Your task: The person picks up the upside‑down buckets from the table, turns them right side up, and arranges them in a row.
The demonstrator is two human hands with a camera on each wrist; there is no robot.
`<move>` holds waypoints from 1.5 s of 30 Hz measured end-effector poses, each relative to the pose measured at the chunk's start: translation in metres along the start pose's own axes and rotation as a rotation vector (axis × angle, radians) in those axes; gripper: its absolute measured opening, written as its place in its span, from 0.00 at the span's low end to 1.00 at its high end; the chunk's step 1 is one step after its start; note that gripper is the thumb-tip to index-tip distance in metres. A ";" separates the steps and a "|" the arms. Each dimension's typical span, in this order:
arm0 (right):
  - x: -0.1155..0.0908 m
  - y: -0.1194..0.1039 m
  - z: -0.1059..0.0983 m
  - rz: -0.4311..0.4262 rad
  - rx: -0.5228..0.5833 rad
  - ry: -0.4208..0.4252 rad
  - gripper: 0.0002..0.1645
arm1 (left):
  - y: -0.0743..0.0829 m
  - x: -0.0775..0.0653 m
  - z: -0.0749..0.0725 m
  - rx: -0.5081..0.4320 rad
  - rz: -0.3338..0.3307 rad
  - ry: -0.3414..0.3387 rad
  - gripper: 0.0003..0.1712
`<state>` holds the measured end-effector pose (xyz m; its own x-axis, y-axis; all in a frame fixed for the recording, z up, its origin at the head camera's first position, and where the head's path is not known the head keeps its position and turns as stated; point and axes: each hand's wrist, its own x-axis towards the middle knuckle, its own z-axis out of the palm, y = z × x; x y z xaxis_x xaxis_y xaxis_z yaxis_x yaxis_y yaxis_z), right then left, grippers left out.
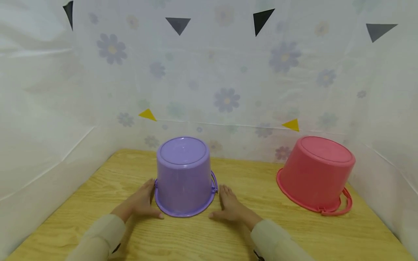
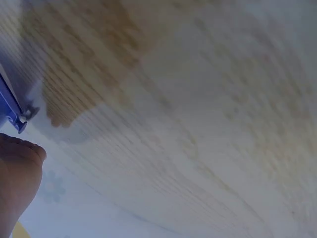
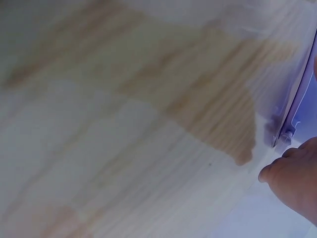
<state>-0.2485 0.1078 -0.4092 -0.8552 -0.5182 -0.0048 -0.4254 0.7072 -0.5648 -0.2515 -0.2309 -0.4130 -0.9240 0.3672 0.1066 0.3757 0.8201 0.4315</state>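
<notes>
An upside-down purple bucket [image 1: 183, 181] stands on the wooden table, its base facing up and its handle hanging behind on the right. My left hand [image 1: 142, 203] lies along its left side, with the thumb reaching to the front of the rim and the fingers near the handle joint. On the other side my right hand [image 1: 230, 206] rests close beside the rim, fingers extended and thumb pointing at the bucket. Each wrist view catches only part of a hand and the bucket's purple edge [image 2: 10, 101], [image 3: 297, 99].
A red bucket [image 1: 316, 174], also upside down, stands at the table's right, its handle [image 1: 347, 204] sticking out at the front right. Flower-patterned sheeting [image 1: 196, 87] walls in the wooden table [image 1: 183, 239] at the back, with pale sheeting at both sides.
</notes>
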 end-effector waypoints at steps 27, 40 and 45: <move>0.023 -0.004 0.004 -0.049 0.023 0.084 0.60 | 0.009 0.014 0.000 -0.094 0.021 0.013 0.75; 0.031 -0.004 0.010 -0.036 0.022 0.191 0.50 | 0.009 0.010 0.003 -0.084 0.039 0.036 0.73; 0.029 -0.005 0.007 -0.037 -0.029 0.175 0.52 | 0.011 0.009 0.005 -0.084 0.012 0.022 0.74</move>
<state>-0.2688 0.0861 -0.4124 -0.8762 -0.4543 0.1609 -0.4638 0.7040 -0.5379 -0.2554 -0.2168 -0.4120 -0.9210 0.3667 0.1315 0.3806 0.7754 0.5039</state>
